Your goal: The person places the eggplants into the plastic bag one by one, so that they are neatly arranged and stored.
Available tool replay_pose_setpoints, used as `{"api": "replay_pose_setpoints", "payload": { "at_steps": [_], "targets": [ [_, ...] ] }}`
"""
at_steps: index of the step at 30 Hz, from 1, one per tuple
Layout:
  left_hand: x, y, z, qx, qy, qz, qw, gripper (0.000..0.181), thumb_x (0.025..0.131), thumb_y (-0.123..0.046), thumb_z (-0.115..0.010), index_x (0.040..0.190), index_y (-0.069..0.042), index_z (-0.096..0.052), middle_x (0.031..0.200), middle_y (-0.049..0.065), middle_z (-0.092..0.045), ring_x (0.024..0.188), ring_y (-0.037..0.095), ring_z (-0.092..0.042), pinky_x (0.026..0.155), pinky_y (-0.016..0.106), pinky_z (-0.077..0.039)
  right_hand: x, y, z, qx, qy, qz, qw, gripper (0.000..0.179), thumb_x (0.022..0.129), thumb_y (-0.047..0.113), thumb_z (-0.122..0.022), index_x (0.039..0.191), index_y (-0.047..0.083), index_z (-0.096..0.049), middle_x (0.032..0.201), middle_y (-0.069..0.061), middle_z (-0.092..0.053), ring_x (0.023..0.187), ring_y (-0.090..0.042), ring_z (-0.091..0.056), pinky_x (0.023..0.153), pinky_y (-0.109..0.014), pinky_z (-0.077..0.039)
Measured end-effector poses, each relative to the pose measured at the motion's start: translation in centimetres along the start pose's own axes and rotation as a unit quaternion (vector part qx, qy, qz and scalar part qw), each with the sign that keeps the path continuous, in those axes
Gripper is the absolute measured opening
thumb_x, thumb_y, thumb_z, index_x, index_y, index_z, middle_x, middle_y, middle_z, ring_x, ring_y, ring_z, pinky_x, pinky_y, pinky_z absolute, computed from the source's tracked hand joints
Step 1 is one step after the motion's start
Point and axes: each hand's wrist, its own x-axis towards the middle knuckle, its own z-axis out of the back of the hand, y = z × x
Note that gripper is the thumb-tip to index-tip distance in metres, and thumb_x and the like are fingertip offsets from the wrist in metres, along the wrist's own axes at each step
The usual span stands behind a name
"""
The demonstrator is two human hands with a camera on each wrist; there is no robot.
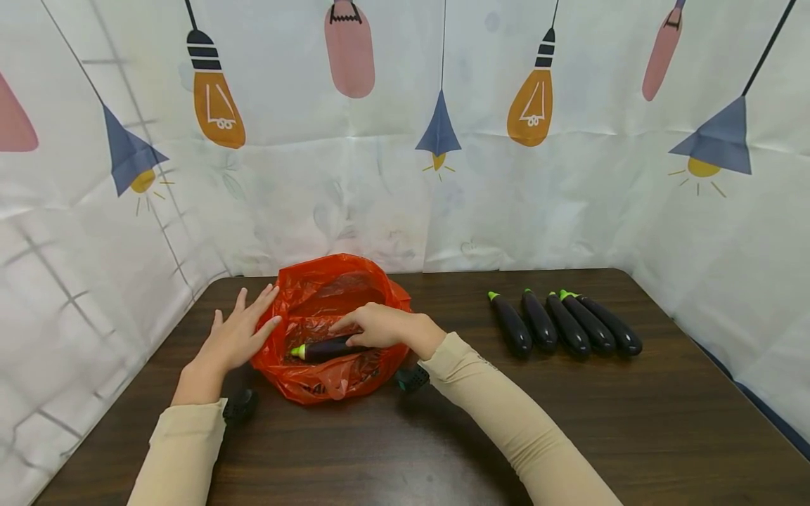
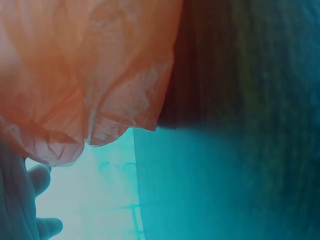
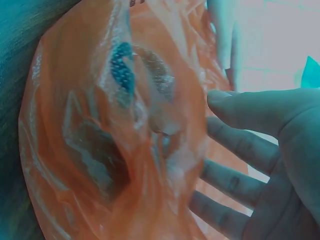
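A red plastic bag [image 1: 342,390] stands with its mouth spread wide on the table. Inside its opening lies a dark eggplant [image 1: 325,349], green stem end pointing left. My right hand [image 1: 386,327] reaches over the bag's right rim, its fingers above the eggplant and the thumb close to its right end. In the right wrist view, the right hand's fingers [image 3: 235,182] are extended and spread behind the bag's thin wall. My left hand [image 1: 237,337] rests its straight fingertips against the bag's left rim. The bag's side [image 2: 100,75] fills much of the left wrist view.
Several eggplants [image 1: 569,327] lie side by side at the right of the brown table [image 1: 481,414], stems pointing away. A white printed curtain [image 1: 392,197] hangs along the back and sides of the table.
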Motion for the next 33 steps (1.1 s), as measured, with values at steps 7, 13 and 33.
{"api": "replay_pose_setpoints", "payload": {
  "at_steps": [7,13,33],
  "targets": [
    [0.0,0.2,-0.1,-0.002,0.001,-0.001,1.0000,0.072,0.109,-0.046,-0.044,0.166,-0.013,-0.015,0.170,0.018,-0.010,0.152,0.052,0.006,0.102,0.086,0.007,-0.9,0.3,0.7,0.000,-0.031,0.030,0.9991,0.041,0.102,0.014,-0.065,0.144,0.012,-0.062,0.135,-0.002,-0.067,0.079,-0.008,-0.054,0.073,-0.019,-0.043],
    [-0.1,0.3,-0.2,-0.005,-0.001,0.000,1.0000,0.072,0.109,-0.047,-0.043,0.166,-0.014,-0.014,0.170,0.017,-0.009,0.152,0.051,0.007,0.102,0.085,0.008,-1.8,0.6,1.1,-0.001,-0.053,0.054,0.9971,0.040,0.102,0.011,-0.065,0.142,0.010,-0.063,0.136,-0.001,-0.066,0.096,-0.006,-0.061,0.080,-0.018,-0.046],
    [0.1,0.3,-0.2,-0.003,0.004,-0.002,1.0000,0.072,0.109,-0.047,-0.044,0.166,-0.014,-0.015,0.171,0.016,-0.009,0.152,0.051,0.006,0.102,0.085,0.007,-6.7,0.3,2.8,-0.023,-0.115,0.068,0.9907,0.040,0.102,0.010,-0.065,0.142,0.013,-0.064,0.135,-0.002,-0.067,0.087,-0.013,-0.059,0.078,-0.024,-0.046]
  ]
}}
